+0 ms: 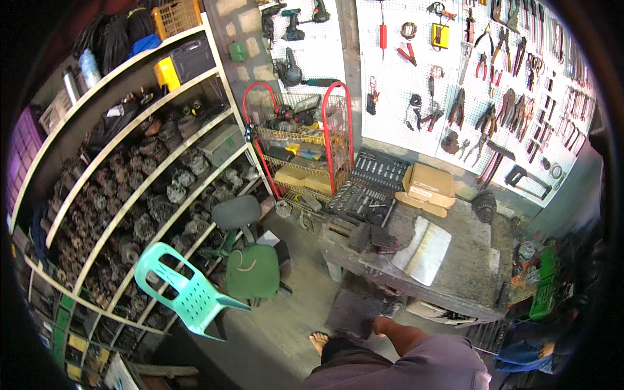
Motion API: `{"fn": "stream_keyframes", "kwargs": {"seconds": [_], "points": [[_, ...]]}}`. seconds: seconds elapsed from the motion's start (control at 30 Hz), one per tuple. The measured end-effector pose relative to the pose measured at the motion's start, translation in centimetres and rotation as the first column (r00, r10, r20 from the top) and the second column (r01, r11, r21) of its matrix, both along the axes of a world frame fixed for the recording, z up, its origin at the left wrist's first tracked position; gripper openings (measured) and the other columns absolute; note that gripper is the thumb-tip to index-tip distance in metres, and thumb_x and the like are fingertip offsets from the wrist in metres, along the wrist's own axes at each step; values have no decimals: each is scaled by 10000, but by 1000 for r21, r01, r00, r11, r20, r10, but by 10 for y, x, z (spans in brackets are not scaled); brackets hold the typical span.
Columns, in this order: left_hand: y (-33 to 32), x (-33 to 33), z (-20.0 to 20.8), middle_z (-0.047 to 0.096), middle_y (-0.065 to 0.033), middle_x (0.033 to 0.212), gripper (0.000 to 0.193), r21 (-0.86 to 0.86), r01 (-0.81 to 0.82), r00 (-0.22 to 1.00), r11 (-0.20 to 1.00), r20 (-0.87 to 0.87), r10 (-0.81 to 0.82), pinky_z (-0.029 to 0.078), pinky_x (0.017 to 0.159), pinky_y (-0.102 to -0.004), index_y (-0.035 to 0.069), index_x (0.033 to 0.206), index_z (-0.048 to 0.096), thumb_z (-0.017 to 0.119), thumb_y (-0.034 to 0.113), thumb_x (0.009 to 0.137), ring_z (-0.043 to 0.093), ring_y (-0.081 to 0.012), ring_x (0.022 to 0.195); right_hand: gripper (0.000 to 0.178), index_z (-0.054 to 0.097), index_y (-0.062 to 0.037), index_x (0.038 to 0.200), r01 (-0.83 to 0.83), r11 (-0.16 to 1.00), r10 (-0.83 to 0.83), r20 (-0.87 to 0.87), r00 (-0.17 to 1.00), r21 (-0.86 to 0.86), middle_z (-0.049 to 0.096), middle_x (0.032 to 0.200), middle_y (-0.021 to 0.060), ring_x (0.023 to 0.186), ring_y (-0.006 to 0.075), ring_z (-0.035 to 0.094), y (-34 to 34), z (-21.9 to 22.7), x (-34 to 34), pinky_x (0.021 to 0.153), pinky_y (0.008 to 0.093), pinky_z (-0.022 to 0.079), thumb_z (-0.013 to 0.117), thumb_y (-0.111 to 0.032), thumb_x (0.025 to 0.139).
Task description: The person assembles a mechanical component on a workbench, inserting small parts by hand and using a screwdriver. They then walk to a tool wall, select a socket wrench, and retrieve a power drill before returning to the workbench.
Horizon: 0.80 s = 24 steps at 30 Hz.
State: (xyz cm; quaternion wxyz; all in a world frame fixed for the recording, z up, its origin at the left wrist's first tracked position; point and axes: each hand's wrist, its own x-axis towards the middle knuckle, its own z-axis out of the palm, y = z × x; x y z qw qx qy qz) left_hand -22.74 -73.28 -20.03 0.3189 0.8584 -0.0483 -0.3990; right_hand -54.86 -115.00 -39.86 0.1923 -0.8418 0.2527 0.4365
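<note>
R hand (381,326) is being held by edge of dark flat panel (351,313), lower ctr of frame, near table (471,237) at ctr R; contact & R grip can't be told. L hand isn't being shown.

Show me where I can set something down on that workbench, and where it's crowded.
The workbench has bare top right of the pale sheet, in front of the dark rounded part. Its back left is crowded with the socket set and cardboard box.
</note>
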Motion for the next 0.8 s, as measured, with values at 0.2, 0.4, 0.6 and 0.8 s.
{"fn": "stream_keyframes", "kwargs": {"seconds": [0.2,0.4,0.6,0.8], "points": [[-26,114,16,759,-198,1048,385,78,28,1000,997,-11,-27,554,672,-452,-2,1332,760,688,301,1106,669,-263,790,533,855,-74,1217,654,755,-655,121,746,51,804,1306,213,1270,414,751,-38,64,105,1084,533,592,785,-539,967],[-75,220,11,761,-193,1036,380,97,118,993,988,-29,-116,549,671,-450,-6,1327,763,674,294,1112,659,-264,772,644,810,-58,1308,609,783,-609,356,709,125,786,1323,224,1247,454,737,-59,103,237,1078,552,578,666,-624,1036],[-114,332,-6,762,-189,1023,376,121,284,959,951,-52,-279,543,669,-447,-10,1322,766,659,288,1118,649,-264,754,535,789,-47,1341,613,779,-622,275,733,131,778,1314,264,1242,469,736,-64,55,293,1066,570,579,651,-484,1065],[-124,448,2,764,-184,1011,374,188,475,878,860,-29,-478,538,668,-445,-14,1317,770,644,281,1124,639,-264,736,455,805,-64,1260,720,690,-683,389,618,66,779,1281,269,1221,487,726,-50,76,294,1038,576,578,680,-439,1034]]}}
